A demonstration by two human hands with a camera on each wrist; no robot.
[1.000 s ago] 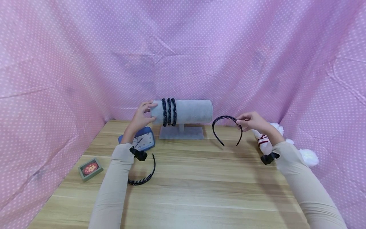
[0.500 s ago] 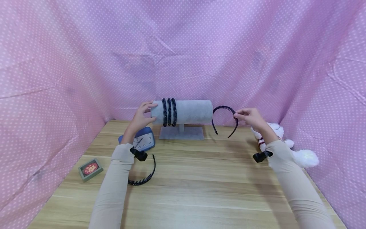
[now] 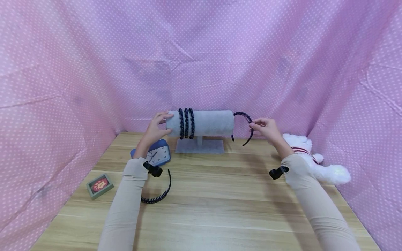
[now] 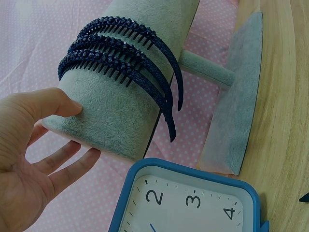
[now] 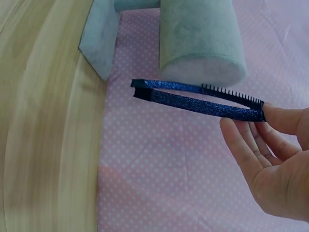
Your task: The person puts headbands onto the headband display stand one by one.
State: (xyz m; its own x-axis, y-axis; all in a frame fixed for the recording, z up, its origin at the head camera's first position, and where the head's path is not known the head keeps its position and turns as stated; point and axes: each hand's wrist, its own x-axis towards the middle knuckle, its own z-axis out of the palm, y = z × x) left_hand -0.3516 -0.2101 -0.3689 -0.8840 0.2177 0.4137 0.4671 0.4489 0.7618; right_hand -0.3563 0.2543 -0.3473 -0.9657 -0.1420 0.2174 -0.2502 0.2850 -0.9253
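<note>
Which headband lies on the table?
The headband in front of the blue clock. Three others sit on the grey roll; the fifth is in the right grip.

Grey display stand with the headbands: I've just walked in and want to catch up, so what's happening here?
A person's left hand holds the left end of the grey display stand, which carries three dark headbands. The right hand pinches another headband by the stand's right end, not yet around it. A fifth headband lies on the wooden table, partly hidden by the left sleeve.
</note>
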